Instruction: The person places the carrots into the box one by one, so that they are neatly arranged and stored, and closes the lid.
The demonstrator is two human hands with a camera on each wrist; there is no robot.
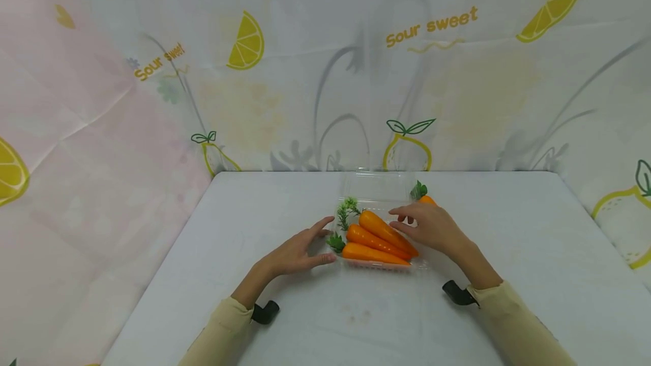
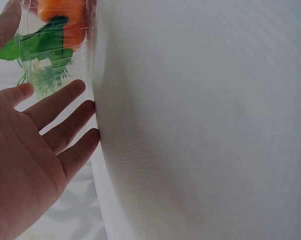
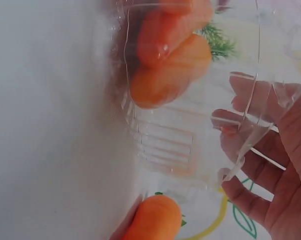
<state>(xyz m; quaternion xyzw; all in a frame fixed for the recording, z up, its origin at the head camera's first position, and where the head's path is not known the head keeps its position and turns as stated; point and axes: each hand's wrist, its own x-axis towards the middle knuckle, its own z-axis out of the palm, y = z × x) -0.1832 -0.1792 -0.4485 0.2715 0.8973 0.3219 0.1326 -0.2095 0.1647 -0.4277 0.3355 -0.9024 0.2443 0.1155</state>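
A clear plastic clamshell box [image 1: 378, 266] lies on the white table, its lid [image 1: 378, 186] folded back toward the wall. Inside are three orange carrots [image 1: 375, 254] with green tops pointing left and tips to the right. My left hand [image 1: 297, 252] is at the box's left side, fingers and thumb spread, with nothing held. My right hand [image 1: 434, 229] reaches over the box's right edge, its fingers loosely bent beside the uppermost carrot [image 1: 378, 225]. Through the clear side wall, the right wrist view shows its fingers [image 3: 255, 192] with nothing between them.
Another carrot [image 1: 428, 200] lies on the table behind my right hand, mostly hidden by it. The white table [image 1: 274, 202] ends against a hanging cloth [image 1: 305, 89] printed with lemons. Black wrist mounts [image 1: 265, 312] sit at both sleeves.
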